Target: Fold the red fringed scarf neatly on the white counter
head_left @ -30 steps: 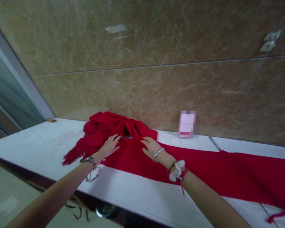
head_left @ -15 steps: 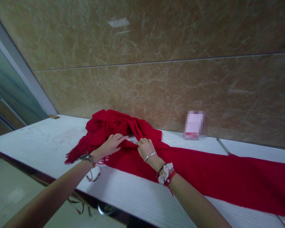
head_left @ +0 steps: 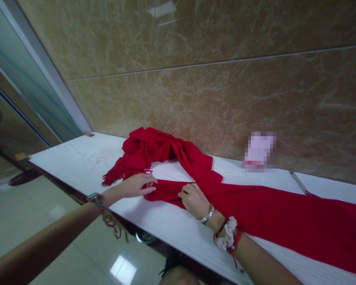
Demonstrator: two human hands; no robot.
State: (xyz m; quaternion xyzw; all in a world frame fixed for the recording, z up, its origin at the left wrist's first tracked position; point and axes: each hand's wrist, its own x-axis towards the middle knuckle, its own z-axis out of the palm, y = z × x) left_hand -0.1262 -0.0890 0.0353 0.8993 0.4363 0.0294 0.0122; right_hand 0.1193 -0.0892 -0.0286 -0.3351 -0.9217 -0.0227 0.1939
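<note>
A long red scarf (head_left: pixel 273 209) lies along the white tabletop, spread flat toward the right. Its other part is a bunched heap (head_left: pixel 148 148) with a fringe at the left, close to the wall. My left hand (head_left: pixel 138 185) is at the left end of the flat stretch, fingers loosely bent and thumb apart, beside the cloth. Farther right, my right hand (head_left: pixel 194 201) has its fingers curled down onto the near edge of the scarf, pinching the cloth; the fingertips are partly hidden.
A blurred pink-and-white object (head_left: pixel 259 150) leans against the brown marble wall (head_left: pixel 195 99) behind the table. The white tabletop (head_left: pixel 172 221) ends at a near edge above a shiny floor (head_left: pixel 77 245). A glass panel (head_left: pixel 32 75) stands at the left.
The flat left end of the scarf has been drawn together into a narrower strip, and white tabletop now shows between it and the heap. The view has shifted, and both hands sit nearer the front edge.
</note>
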